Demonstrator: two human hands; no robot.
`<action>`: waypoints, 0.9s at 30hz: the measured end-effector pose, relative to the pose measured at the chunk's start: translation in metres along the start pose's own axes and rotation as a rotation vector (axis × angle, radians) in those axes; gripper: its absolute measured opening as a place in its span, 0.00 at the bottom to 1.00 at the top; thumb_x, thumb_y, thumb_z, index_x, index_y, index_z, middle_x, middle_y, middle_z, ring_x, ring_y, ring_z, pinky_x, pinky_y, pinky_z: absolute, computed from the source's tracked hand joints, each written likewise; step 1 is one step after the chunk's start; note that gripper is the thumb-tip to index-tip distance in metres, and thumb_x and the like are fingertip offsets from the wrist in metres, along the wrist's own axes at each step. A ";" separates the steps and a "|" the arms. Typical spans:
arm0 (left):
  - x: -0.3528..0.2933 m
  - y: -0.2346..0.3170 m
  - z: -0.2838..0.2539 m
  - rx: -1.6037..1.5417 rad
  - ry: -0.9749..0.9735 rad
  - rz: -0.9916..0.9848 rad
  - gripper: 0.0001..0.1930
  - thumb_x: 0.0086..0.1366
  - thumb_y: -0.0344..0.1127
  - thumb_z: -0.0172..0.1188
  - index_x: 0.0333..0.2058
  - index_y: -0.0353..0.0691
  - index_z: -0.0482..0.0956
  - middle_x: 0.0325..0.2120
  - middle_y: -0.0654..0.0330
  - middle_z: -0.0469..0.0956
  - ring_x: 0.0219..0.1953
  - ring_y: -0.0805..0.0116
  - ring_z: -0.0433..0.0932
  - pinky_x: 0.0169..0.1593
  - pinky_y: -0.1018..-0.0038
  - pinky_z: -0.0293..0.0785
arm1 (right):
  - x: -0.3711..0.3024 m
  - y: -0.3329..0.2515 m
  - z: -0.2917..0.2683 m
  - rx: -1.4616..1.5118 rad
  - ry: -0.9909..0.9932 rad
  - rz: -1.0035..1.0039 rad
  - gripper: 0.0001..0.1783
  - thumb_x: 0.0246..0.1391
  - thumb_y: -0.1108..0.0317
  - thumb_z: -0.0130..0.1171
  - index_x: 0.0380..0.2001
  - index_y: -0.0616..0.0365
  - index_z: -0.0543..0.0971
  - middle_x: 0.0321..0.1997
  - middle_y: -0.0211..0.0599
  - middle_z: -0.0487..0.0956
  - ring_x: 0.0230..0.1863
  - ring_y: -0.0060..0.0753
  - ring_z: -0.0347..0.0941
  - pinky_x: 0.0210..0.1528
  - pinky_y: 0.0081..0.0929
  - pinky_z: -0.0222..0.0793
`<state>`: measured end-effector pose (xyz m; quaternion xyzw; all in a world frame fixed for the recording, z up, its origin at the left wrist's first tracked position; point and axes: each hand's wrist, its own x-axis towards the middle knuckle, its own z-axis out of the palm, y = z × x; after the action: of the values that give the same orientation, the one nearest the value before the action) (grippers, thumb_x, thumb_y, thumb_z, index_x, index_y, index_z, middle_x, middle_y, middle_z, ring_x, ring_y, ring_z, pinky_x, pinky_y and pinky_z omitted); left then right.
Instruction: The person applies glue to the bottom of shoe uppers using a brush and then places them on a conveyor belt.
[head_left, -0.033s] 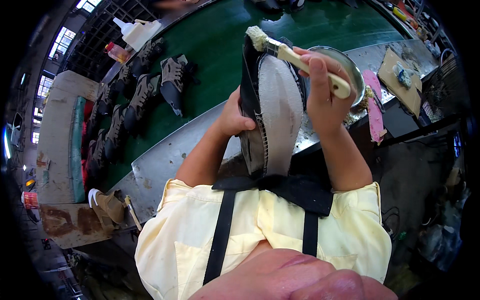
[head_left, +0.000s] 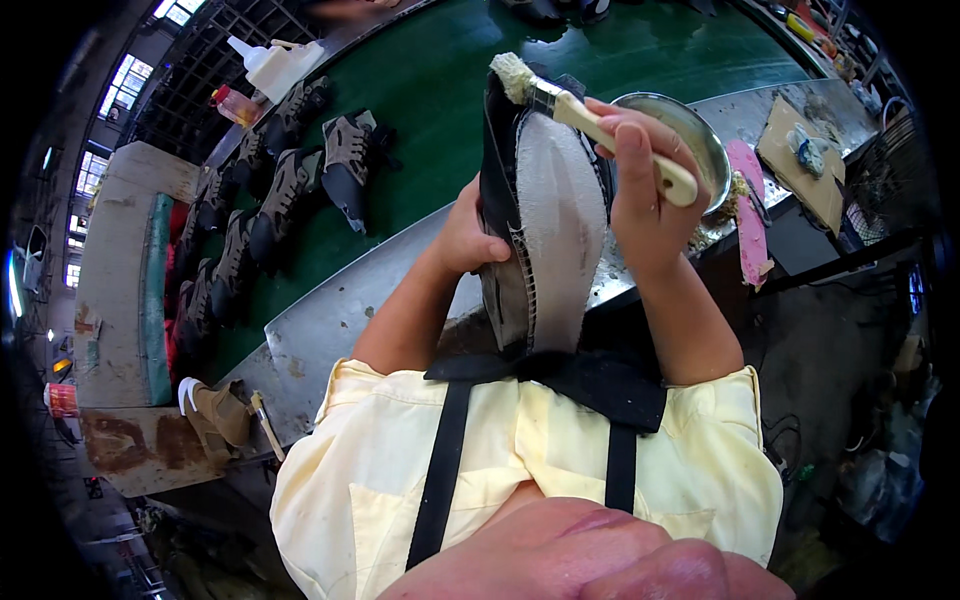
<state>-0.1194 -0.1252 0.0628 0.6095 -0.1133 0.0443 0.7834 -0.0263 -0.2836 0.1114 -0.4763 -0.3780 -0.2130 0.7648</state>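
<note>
bright windows at left (gridded panes); dim floor right.

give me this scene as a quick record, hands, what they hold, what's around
left hand: gripping the side of a dark shoe
shoe underside: pale, facing the camera, stitching along its edge
right hand: holding a brush by its pale handle
bristles: at the shoe's far end, exact contact hard to tell
right side: metal bowl beside the right hand, then a pink strip and a cardboard piece
green surface: several grey-and-black shoes toward the left
upper left: white squeeze bottle
</note>
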 end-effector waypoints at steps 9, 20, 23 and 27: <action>0.001 0.006 0.005 -0.009 0.025 0.041 0.54 0.33 0.53 0.74 0.56 0.32 0.57 0.50 0.56 0.67 0.52 0.66 0.67 0.55 0.69 0.62 | 0.008 0.001 -0.003 -0.032 0.071 -0.066 0.07 0.54 0.70 0.56 0.30 0.64 0.77 0.32 0.40 0.80 0.30 0.21 0.75 0.31 0.16 0.69; 0.002 0.004 0.001 0.036 0.042 -0.025 0.54 0.32 0.54 0.74 0.55 0.32 0.58 0.48 0.58 0.69 0.50 0.69 0.68 0.54 0.72 0.62 | 0.021 -0.017 0.008 -0.317 -0.073 -0.243 0.05 0.49 0.69 0.61 0.26 0.59 0.78 0.25 0.37 0.77 0.23 0.31 0.74 0.25 0.19 0.68; 0.003 0.001 0.000 0.025 0.036 0.009 0.54 0.32 0.55 0.74 0.55 0.32 0.58 0.47 0.59 0.69 0.49 0.70 0.69 0.54 0.73 0.63 | 0.020 -0.025 0.011 -0.301 -0.131 -0.277 0.04 0.49 0.71 0.60 0.26 0.60 0.77 0.26 0.38 0.78 0.24 0.32 0.75 0.25 0.21 0.69; 0.000 0.001 -0.006 0.066 0.016 0.034 0.53 0.32 0.55 0.74 0.54 0.32 0.59 0.48 0.58 0.69 0.49 0.70 0.68 0.54 0.73 0.62 | 0.011 -0.045 0.011 -0.291 -0.241 -0.284 0.03 0.51 0.76 0.56 0.28 0.66 0.76 0.29 0.42 0.78 0.28 0.34 0.76 0.30 0.23 0.70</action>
<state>-0.1187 -0.1190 0.0629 0.6327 -0.1159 0.0660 0.7628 -0.0542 -0.2940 0.1487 -0.5454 -0.4952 -0.3124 0.5998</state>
